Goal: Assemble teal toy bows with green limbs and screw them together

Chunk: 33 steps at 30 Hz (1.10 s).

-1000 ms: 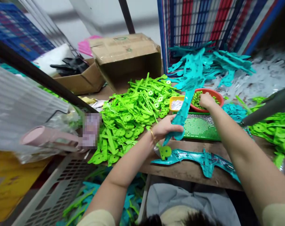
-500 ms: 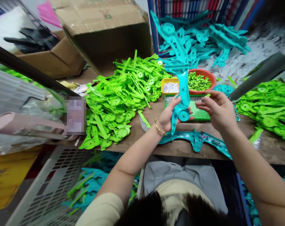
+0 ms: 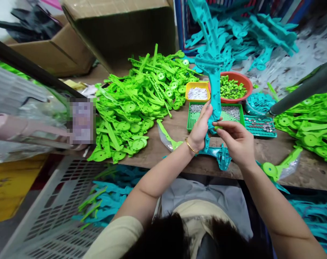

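My left hand (image 3: 199,131) is closed around the lower end of a long teal plastic part (image 3: 215,81), shaped like half of a toy bow and held upright over the bench. Thumb and fingers of my right hand (image 3: 238,144) pinch a small green plastic piece (image 3: 218,127) against the teal part's lower end; the fingers partly hide it. Beneath my hands, a second teal part (image 3: 223,158) lies along the bench's front edge, partly covered by my arms. Just behind stands a green perforated tray (image 3: 189,124) with small metal bits.
A heap of bright green parts (image 3: 131,108) covers the bench at left, with another pile (image 3: 311,122) at right. Behind are a red bowl (image 3: 250,86) of small green pieces and a yellow tray (image 3: 187,94). A dark grey post (image 3: 300,88) slants in from the right.
My right hand has moved left and brought the small green piece to the teal part's lower end. The teal part has turned in my left hand, and the camera view has shifted slightly.
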Motion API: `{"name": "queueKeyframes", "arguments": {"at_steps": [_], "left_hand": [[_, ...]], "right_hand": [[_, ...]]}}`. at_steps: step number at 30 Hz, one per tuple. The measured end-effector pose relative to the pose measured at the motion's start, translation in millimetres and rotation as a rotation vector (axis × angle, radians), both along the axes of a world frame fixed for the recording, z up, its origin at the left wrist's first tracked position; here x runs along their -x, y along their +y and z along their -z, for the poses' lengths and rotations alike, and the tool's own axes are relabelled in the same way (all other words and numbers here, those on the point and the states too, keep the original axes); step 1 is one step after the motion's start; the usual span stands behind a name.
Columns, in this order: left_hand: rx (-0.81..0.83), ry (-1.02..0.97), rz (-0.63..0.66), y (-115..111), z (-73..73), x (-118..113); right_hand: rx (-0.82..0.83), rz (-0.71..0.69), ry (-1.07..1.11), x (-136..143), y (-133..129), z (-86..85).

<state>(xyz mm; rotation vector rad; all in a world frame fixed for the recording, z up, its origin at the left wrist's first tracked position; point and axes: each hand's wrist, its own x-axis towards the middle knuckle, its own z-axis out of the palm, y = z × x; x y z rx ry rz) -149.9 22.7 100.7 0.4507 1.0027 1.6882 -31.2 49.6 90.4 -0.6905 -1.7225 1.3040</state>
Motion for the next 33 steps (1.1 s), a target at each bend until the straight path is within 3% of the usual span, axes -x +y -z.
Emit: {"name": "queueKeyframes", "arguments": {"at_steps": [6, 12, 15, 19, 22, 27, 30, 33], "left_hand": [[-0.021, 0.000, 0.001, 7, 4.5, -1], [0.076, 0.056, -0.018, 10, 0.2, 1], [-0.010, 0.150, -0.035, 9, -3.0, 5], [0.004, 0.248, -0.008, 8, -1.5, 13], [0.041, 0.228, 0.007, 9, 1.6, 14], [-0.016, 0.315, -0.012, -1, 4.4, 6], [-0.064, 0.380, -0.203, -18, -8.2, 35], [-0.197, 0.237, -0.587, -40, -36.4, 93]], "right_hand": [[-0.132, 0.093, -0.041, 5, -1, 8.9], [-0.118, 0.171, -0.081, 12, -5, 19.5], [-0.218, 0.130, -0.164, 10, -1, 10.0], [-0.355, -0.041, -0.325, 0, 14, -9.2], [-0.236, -0.141, -0.338, -5, 28, -11.6], [0.035, 0.093, -0.203, 7, 42, 2.5], [0.147, -0.015, -0.164, 4, 39, 1.4], [0.192, -0.294, -0.248, -12, 33, -7.0]]}}
